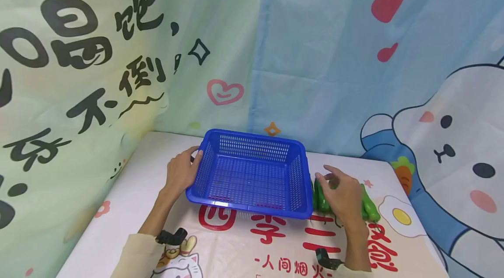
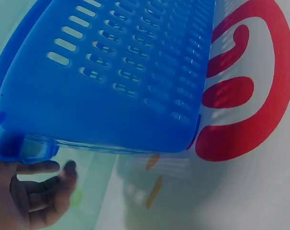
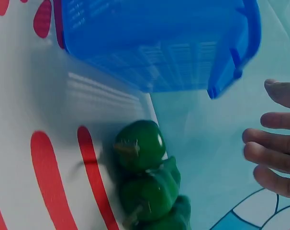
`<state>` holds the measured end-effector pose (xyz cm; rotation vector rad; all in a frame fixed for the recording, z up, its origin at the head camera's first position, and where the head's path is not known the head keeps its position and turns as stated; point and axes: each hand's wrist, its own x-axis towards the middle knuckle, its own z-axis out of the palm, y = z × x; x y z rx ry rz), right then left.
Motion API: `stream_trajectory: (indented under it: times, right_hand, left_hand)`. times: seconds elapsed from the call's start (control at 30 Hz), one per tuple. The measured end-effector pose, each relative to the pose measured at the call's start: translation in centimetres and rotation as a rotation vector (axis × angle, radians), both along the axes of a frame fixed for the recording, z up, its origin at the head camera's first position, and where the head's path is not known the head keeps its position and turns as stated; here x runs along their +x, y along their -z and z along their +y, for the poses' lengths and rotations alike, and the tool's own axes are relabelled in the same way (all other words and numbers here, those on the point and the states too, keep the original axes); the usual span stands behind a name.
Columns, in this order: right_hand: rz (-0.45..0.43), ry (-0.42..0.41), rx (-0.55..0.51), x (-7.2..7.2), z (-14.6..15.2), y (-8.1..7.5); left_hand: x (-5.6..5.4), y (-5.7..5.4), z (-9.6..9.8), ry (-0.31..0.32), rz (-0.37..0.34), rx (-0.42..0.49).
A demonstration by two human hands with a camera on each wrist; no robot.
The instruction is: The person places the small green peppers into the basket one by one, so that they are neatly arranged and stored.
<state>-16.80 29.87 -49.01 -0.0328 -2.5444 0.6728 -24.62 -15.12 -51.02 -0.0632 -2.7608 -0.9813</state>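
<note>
A blue plastic basket [image 1: 248,184] with slotted walls stands on the table, nothing inside it. My left hand [image 1: 183,168] grips its left rim, thumb over the edge; in the left wrist view the hand's fingers [image 2: 42,201] curl beneath the rim. To the basket's right, my right hand [image 1: 341,190] is held above several green peppers [image 1: 320,201], its fingers loosely bent around nothing. The right wrist view shows rounded dark green peppers [image 3: 140,146] with stems, in a row beside the basket, apart from the fingers [image 3: 269,139]. The hand partly hides the peppers in the head view.
A printed white cloth [image 1: 287,243] with red characters covers the table. Lighter green peppers [image 1: 369,205] lie right of the right hand. A printed curtain [image 1: 315,72] hangs directly behind the table and along its left side.
</note>
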Motion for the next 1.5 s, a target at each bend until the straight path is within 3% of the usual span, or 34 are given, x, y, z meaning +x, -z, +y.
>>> stream_trajectory:
  times: [0.2, 0.37, 0.47, 0.63, 0.87, 1.27, 1.5]
  right_hand:
    - [0.044, -0.014, -0.079, 0.3, 1.5, -0.3]
    - [0.027, 0.022, -0.140, 1.0, 2.8, -0.3]
    - [-0.006, 0.063, -0.182, 1.5, 3.7, -0.1]
    - [-0.025, 0.118, -0.246, 2.1, 5.2, 0.4]
    - [-0.015, 0.144, -0.311, 2.6, 7.6, 1.5]
    - [-0.089, 0.230, -0.318, 2.8, 9.7, 2.0]
    - [-0.180, 0.275, -0.305, 2.9, 10.9, 2.8]
  left_hand:
    - [-0.3, 0.8, -0.2, 0.024, 0.010, 0.284]
    - [-0.4, 1.2, -0.3, 0.073, -0.070, 0.617]
    - [-0.3, 1.3, -0.3, 0.078, -0.112, 0.729]
    - [-0.2, 1.2, 0.0, 0.077, -0.132, 0.785]
    - [0.0, 1.1, 0.1, 0.054, -0.142, 0.787]
    - [-0.1, 1.3, -0.1, 0.048, -0.117, 0.814]
    - [-0.3, 1.3, -0.1, 0.068, -0.124, 0.821]
